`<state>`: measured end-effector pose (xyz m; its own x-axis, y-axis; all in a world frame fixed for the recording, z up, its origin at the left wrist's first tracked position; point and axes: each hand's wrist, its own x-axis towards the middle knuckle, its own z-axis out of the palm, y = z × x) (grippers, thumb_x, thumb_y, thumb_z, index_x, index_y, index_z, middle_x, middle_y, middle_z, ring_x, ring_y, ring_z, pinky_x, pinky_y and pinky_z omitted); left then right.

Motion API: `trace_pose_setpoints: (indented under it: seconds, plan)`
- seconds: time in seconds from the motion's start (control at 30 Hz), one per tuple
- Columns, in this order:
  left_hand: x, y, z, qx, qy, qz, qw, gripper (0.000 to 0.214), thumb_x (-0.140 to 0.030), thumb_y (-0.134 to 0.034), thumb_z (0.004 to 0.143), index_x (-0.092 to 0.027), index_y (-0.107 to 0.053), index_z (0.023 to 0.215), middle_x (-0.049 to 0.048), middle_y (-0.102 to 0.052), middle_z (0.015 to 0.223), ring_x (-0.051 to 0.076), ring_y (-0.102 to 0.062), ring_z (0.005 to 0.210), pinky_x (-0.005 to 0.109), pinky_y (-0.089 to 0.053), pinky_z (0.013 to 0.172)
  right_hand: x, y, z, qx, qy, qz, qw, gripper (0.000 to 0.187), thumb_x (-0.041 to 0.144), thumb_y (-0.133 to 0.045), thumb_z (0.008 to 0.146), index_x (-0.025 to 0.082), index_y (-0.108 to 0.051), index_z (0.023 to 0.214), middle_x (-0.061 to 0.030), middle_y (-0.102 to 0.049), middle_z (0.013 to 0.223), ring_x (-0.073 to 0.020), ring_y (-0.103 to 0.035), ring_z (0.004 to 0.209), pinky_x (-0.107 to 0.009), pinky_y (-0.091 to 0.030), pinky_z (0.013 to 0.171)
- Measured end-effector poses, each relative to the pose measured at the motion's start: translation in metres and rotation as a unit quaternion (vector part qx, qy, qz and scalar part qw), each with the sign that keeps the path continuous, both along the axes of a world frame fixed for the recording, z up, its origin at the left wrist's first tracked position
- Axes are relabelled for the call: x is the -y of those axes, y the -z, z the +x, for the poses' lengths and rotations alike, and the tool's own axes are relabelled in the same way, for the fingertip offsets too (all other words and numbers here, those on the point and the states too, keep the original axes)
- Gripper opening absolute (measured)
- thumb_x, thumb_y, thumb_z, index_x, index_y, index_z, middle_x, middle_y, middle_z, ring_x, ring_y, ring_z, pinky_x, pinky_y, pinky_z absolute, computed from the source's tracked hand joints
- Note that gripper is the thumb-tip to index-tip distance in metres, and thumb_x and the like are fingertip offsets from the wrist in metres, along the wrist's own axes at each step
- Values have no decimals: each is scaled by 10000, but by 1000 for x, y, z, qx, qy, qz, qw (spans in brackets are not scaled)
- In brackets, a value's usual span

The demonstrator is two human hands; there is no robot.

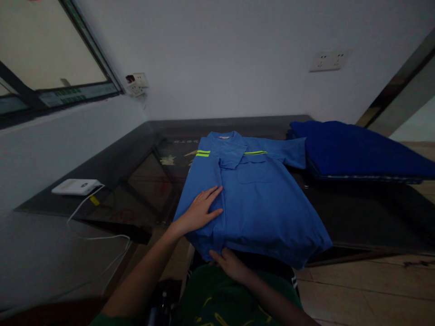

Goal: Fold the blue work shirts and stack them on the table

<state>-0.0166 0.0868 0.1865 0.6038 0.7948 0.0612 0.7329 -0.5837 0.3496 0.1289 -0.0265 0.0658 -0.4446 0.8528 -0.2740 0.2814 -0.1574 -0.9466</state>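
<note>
A blue short-sleeved work shirt (261,203) lies front up on a dark glossy table, its collar at the far end and its hem hanging over the near edge. Yellow-green stripes cross the chest, and a pocket shows on the right half. One sleeve stretches out to the right; the left side looks narrower, with the other sleeve not plainly visible. My left hand (201,209) rests flat on the shirt beside the front placket, fingers spread. At the hem, my right hand (231,265) has its thumb and fingers closed on the cloth's lower edge.
A stack of darker blue folded cloth (353,149) sits right of the shirt. On the table's left end lies a white power bank (76,186) with a white cable (81,206) hanging off the edge. Walls with sockets (329,60) stand behind the table (112,158).
</note>
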Motion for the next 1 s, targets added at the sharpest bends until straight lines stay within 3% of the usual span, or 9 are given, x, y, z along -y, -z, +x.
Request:
trace_pose_setpoints:
  seconds: [0.13, 0.27, 0.37, 0.6, 0.7, 0.87, 1.0]
  plan:
    - [-51, -4, 11, 12, -41, 21, 999, 670, -447, -415, 924, -150, -240, 1500, 136, -299, 1541, 211, -286, 1420, 362, -259, 1162, 7, -14, 15, -12, -35, 39, 999, 533, 524, -520, 862, 137, -613, 1217, -140, -591, 1293, -282, -514, 1220, -411, -334, 1060]
    - [-116, 1, 37, -47, -85, 63, 993, 666, -409, -388, 936, -30, -262, 1469, 213, -244, 1543, 280, -201, 1444, 423, -201, 1174, 12, -16, 24, -46, -45, 37, 997, 393, 457, -553, 853, 142, -692, 1040, -97, -685, 1120, -267, -606, 1068, -369, -425, 954]
    - [-146, 10, 51, -64, -77, 73, 992, 626, -409, -331, 959, -41, -278, 1462, 214, -268, 1532, 281, -209, 1440, 440, -226, 1160, 13, -14, 26, -41, -31, 51, 997, 340, 435, -522, 875, 161, -710, 947, -63, -713, 1020, -249, -634, 979, -346, -451, 887]
    - [-153, 20, 55, -104, -59, 64, 991, 640, -543, -267, 958, -213, -229, 1506, 131, -191, 1575, 277, -168, 1451, 511, -208, 1144, 14, -13, 36, -3, -43, 66, 997, 340, 417, -493, 891, 159, -714, 910, -53, -718, 929, -221, -639, 873, -313, -466, 799]
    - [-152, 20, 57, -115, -62, 52, 990, 644, -597, -268, 942, -291, -220, 1506, 113, -154, 1587, 292, -163, 1451, 544, -188, 1136, 19, -16, 54, 3, -29, 51, 998, 352, 421, -491, 881, 179, -720, 995, -68, -716, 1024, -230, -638, 954, -337, -463, 869]
    - [-149, 17, 59, -132, -60, 54, 988, 641, -614, -251, 938, -319, -213, 1505, 110, -172, 1585, 290, -163, 1452, 542, -189, 1131, 44, -22, 116, 40, 85, 16, 995, 456, 514, -497, 843, 208, -693, 1117, -100, -664, 1197, -260, -589, 1129, -397, -409, 1000]
    - [-156, 2, 60, -140, -53, 46, 988, 665, -591, -238, 947, -273, -145, 1523, 140, -309, 1535, 316, -303, 1404, 542, -285, 1084, 72, -14, 183, 71, 116, -24, 990, 462, 584, -474, 824, 194, -722, 816, -111, -729, 846, -261, -681, 805, -381, -510, 762]
